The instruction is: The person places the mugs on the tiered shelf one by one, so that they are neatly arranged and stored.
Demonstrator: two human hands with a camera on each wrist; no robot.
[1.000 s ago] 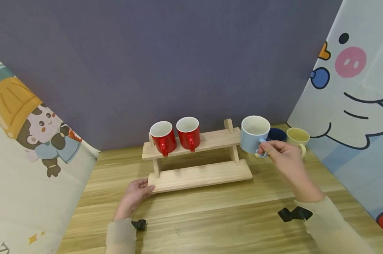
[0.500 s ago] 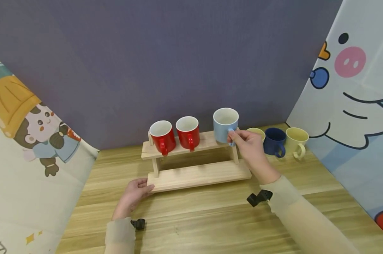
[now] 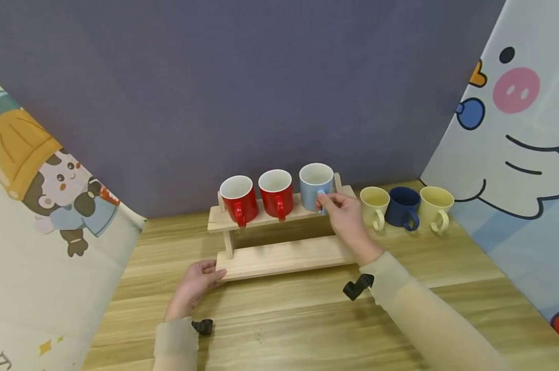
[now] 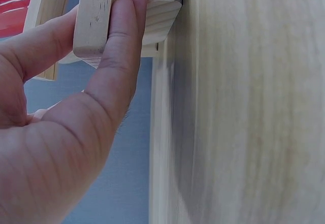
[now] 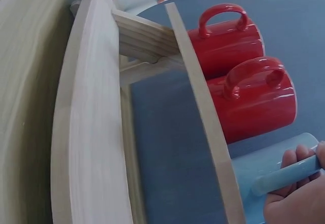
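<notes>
My right hand (image 3: 346,214) pinches the handle of a light blue mug (image 3: 312,198). The mug is upright at the upper board of a two-tier wooden rack (image 3: 284,257), just right of two red mugs (image 3: 238,203). Whether its base bears fully on the board is hard to tell. In the right wrist view, fingers curl round the blue handle (image 5: 289,176), and the red mugs' handles face the same side. My left hand (image 3: 198,283) grips the left end of the lower board. Seen from the left wrist, thumb and fingers (image 4: 119,46) clasp that board end (image 4: 91,23) from both sides.
Right of the rack, a small yellow mug (image 3: 372,203), a dark blue mug (image 3: 400,208) and a larger yellow mug (image 3: 433,206) stand in a row on the wood-grain table (image 3: 279,330). A grey wall (image 3: 270,93) rises behind, with printed panels at both sides.
The light blue mug has moved left with my right hand, from beyond the rack's right end to beside the red mugs. It is lower than half a second ago. My left hand has stayed put.
</notes>
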